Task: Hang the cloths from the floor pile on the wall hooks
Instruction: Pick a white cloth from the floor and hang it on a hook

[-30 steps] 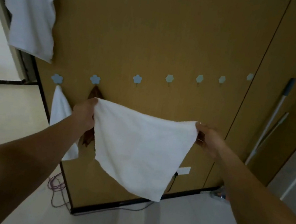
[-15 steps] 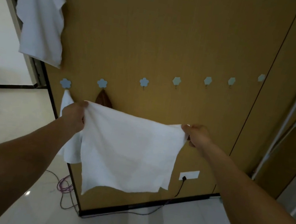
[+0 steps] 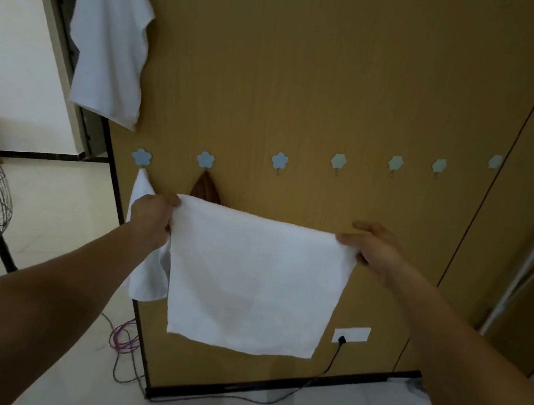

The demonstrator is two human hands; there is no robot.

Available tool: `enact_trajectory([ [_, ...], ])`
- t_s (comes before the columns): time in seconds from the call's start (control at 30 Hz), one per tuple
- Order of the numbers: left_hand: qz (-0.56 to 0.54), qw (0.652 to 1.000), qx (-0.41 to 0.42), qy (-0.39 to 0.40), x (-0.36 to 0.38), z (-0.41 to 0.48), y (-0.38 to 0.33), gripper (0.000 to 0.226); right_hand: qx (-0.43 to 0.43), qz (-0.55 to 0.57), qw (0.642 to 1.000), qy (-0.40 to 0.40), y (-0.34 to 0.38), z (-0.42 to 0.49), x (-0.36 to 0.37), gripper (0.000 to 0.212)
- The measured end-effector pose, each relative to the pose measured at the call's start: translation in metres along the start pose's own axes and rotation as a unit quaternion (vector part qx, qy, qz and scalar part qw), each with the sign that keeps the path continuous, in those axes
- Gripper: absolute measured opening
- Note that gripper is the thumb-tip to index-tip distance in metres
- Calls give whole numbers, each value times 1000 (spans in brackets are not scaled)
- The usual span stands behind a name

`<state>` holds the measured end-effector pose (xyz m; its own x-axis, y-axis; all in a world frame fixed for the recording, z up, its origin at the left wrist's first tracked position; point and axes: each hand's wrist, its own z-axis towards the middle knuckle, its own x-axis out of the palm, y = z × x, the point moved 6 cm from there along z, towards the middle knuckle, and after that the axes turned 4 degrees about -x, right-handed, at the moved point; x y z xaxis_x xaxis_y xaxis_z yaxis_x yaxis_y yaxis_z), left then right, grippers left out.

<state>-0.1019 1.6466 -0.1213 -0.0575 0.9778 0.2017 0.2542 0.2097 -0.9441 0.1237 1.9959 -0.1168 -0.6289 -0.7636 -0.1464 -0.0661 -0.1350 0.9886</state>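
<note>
The square white terry cloth (image 3: 254,280) now hangs flat and level in mid-frame, no longer skewed. The fingers (image 3: 172,201) of the left hand (image 3: 152,216) and right hand (image 3: 373,249) pinch its top corners. The free blue flower-shaped hook (image 3: 279,161) just above looks like its target.

Both hands hold a white cloth (image 3: 254,280) spread flat before a wooden wall (image 3: 313,70). The left hand (image 3: 153,214) grips its top left corner, the right hand (image 3: 373,246) pinches the top right. Above runs a row of flower hooks (image 3: 279,161); a small white cloth (image 3: 141,187) and a brown cloth (image 3: 205,188) hang from two. A towel (image 3: 110,33) hangs higher left.
</note>
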Motion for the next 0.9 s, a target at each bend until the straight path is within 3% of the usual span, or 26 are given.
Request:
enact_trajectory([
  [0.17, -19, 999, 24, 20, 8, -14, -8, 49, -67, 44, 995, -51, 23, 5, -3, 27],
  [0.33, -119, 988, 10, 97, 13, -34, -20, 62, -99, 52, 990, -82, 38, 11, -12, 27],
  [0.47, -101, 984, 34, 139, 15, -44, -27, 45, -113, 21, 991, -75, 43, 16, -16, 35],
  [0.73, 72, 991, 116, -9, 0, -42, -40, 44, -140, -155, 976, -54, 41, 37, -11, 17],
  [0.9, 154, 972, 151, -89, -10, -49, -45, 40, -165, -156, 972, -63, 52, 42, -2, 10],
])
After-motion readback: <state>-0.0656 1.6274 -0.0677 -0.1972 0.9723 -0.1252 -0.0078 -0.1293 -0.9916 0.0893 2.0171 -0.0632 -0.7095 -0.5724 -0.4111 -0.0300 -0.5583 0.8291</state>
